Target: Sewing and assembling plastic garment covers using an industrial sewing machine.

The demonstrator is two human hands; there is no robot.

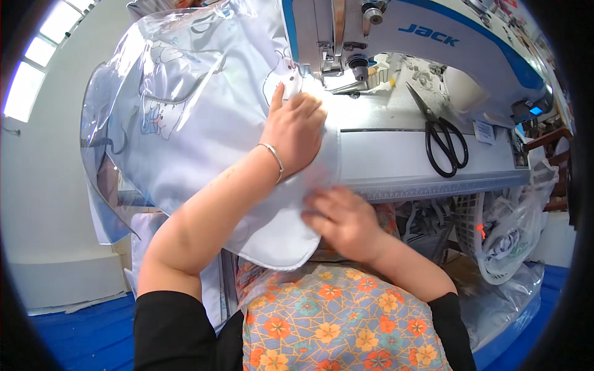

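Note:
A pale, shiny cloth piece [216, 154] with printed cartoon animals and a curved edge lies across the sewing machine [433, 37] bed and hangs over its front edge. My left hand [296, 131] rests on the cloth just in front of the lit needle area, fingers stretched forward and thumb apart. At the cloth's right edge, nearer to me, is my right hand [343, 222]. It is smeared by motion, so I cannot tell if its fingers hold the edge. Clear plastic film [102, 117] shows along the cloth's left side.
Black-handled scissors [445, 139] lie on the machine bed, right of the needle. A small white tag [484, 132] is beside them. Below the table's right end hangs a white plastic basket [471, 238] with a clear bag and scraps. A ruler strip [433, 185] runs along the table's front edge.

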